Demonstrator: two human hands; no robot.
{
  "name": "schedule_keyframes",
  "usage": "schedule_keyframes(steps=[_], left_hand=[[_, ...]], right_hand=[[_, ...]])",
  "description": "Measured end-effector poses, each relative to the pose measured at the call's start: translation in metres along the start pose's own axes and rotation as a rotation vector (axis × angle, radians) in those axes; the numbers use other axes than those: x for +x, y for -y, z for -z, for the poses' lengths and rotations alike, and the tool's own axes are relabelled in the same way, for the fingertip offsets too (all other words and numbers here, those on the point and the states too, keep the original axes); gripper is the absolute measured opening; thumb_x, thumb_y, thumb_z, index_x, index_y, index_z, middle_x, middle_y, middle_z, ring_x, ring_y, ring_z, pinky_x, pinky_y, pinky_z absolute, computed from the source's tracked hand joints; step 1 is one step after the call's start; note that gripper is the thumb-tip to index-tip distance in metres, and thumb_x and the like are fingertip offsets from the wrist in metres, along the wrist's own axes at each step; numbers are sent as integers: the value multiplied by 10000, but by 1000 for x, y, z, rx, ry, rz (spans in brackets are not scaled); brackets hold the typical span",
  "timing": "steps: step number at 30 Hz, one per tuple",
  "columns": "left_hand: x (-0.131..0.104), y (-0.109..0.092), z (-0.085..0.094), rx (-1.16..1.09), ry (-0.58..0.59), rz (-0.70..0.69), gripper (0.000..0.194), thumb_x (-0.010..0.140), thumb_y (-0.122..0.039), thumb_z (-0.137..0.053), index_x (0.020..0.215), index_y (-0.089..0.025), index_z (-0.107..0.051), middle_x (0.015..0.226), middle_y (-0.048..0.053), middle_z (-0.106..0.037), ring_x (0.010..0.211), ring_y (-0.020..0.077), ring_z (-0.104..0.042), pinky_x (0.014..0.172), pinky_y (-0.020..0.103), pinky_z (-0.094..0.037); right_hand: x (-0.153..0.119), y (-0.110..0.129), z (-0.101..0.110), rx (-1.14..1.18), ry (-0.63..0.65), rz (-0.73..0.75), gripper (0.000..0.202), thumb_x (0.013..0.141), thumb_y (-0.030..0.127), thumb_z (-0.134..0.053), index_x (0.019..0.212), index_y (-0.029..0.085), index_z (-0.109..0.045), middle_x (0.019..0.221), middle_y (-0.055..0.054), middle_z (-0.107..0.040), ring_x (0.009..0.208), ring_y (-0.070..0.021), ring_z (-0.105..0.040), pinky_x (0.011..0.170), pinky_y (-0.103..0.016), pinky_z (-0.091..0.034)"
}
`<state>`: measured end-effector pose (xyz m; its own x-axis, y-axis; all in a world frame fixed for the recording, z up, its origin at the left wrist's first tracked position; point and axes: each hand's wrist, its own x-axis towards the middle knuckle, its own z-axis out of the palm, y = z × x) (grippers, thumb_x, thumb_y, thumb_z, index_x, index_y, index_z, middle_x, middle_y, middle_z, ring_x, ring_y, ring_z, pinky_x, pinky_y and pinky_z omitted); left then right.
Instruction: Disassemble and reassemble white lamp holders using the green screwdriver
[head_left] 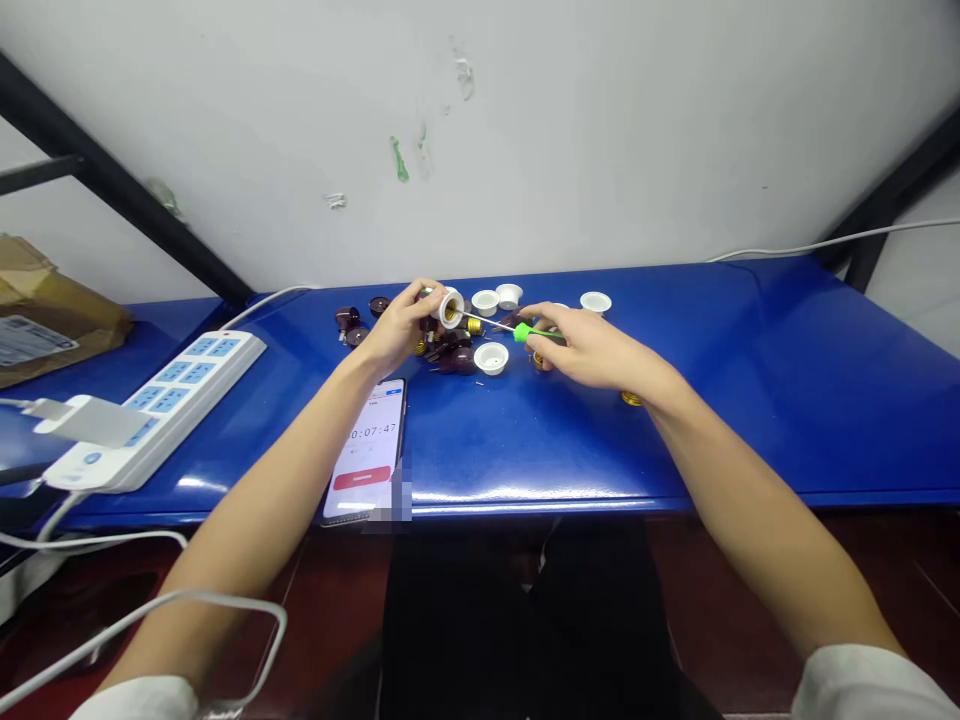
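Observation:
My left hand (403,325) is closed round a white lamp socket (450,309), its round opening turned to the right and brass showing inside. In my right hand (589,343) is a screwdriver (522,332) with a green and black handle. Its thin metal shaft points left, and the tip reaches into the socket's mouth, where it is hidden. Below and between the hands lies a white cup-shaped part (491,358). Dark brown plug-like parts (454,357) and a brass threaded shell (475,326) lie beneath the socket.
More white cups (596,302) lie along the back of the blue table (750,400). A phone (367,455) showing a timer rests by my left forearm. Far left are a white power strip (161,405) with cables and a cardboard box (52,315). A wall (562,150) stands behind.

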<state>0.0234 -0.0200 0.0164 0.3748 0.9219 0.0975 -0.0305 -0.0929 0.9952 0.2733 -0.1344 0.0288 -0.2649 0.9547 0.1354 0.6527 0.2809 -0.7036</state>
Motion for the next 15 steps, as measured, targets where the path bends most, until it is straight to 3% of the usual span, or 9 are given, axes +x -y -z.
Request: schedule_keyframes(steps=[7,12,15], left_hand=[[0,0,1,2,-6,-2,392,735,-449,-908,837,-202,-621,837,20,-693,705,146,-587,627,276,-419],[1,1,2,-23,0,15,388,725,-420,-920,844,-197,-624,842,15,-680,711,144,-585,633,279,-412],[1,1,2,-25,-8,7,405,705,-430,-931,835,-199,-625,825,10,-671,706,138,-572,622,270,-404]], right_hand=[[3,-3,-1,-12,-107,35,444,928,202,-672,1370,175,-635,1148,-85,-756,978,-229,-717,859,-342,-542],[2,-1,-2,-48,-92,0,392,1078,310,-468,1391,146,-639,886,-59,-736,755,-201,-656,764,-338,-505],[3,-4,-2,-19,-70,41,399,1059,295,-495,1409,150,-621,953,-63,-732,770,-193,-652,762,-330,-504]])
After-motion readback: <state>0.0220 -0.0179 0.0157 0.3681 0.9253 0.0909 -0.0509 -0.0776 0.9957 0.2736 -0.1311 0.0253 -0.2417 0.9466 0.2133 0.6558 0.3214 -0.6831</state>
